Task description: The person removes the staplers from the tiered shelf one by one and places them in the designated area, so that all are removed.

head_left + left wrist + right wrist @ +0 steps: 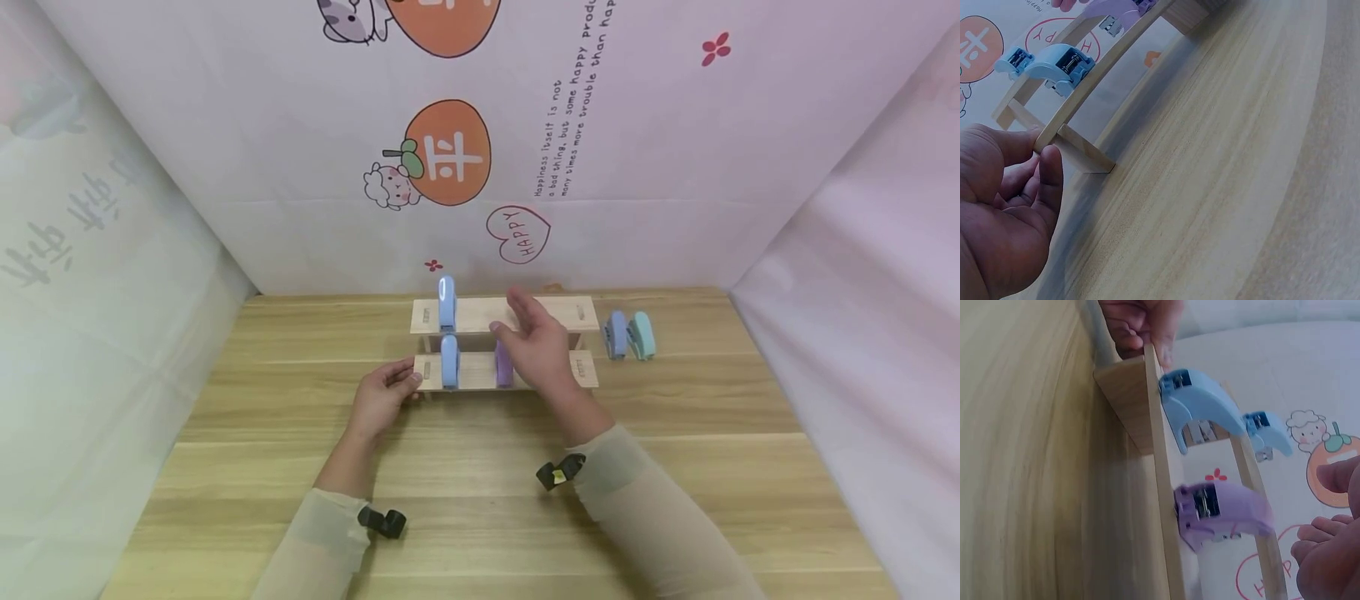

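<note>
My left hand (377, 400) pinches the left end of the front wooden shelf (476, 371) between thumb and fingers; the left wrist view shows this grip close up. My right hand (542, 346) hovers over the right half of the two shelves, thumb spread from the fingers, nothing in it. It partly covers a purple stapler (503, 367) standing on the front shelf. To the left of that stands a light blue stapler (1207, 400) on the same shelf. Another light blue stapler (447, 302) is on the left part of the rear shelf (480, 315).
On the table (465, 475), right of the shelves, a blue stapler (616, 335) and a mint green stapler (642, 336) stand side by side. A printed white cloth (300, 167) hangs behind the table, with white curtains at both sides.
</note>
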Motion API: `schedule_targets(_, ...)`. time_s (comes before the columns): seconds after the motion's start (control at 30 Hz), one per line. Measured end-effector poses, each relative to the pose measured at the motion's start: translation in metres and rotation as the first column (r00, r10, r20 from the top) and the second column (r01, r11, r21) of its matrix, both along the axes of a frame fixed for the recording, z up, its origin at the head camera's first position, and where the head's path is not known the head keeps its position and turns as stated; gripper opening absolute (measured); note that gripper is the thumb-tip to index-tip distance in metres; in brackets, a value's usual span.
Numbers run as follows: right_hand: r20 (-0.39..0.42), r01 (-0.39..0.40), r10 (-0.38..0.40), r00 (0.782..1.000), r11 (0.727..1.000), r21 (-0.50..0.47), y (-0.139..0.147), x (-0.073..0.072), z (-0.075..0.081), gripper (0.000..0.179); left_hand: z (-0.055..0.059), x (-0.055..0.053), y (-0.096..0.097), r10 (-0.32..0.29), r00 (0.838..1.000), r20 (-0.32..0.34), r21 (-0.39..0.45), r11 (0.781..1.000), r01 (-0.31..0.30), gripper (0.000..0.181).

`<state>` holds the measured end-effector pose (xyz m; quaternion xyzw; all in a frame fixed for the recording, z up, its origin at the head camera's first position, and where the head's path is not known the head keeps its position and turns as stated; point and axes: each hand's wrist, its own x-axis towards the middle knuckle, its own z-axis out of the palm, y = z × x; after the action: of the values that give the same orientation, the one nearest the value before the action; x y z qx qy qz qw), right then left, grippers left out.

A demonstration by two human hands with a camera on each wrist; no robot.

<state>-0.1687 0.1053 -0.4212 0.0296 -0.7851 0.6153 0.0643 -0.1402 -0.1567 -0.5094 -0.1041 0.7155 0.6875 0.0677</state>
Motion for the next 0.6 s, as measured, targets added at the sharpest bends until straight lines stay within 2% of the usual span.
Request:
schedule_targets(0.3, -0.029, -0.034, 0.035, 0.999, 0.998, 0.053, -0.019, 0.002, 0.001, 0.066, 0.0, -0.001, -0.001, -0.003, 1.0, -0.014, -0.004, 1.0, 0.003, 0.044)
schedule_targets(0.6, 0.052, -0.037, 0.031, 0.998, 0.993, 0.109, -0.036, 0.0, 0.004, 0.072, -0.001, 0.001, 0.0, -0.002, 1.0, -0.01, -0.018, 1.0, 0.001, 0.042)
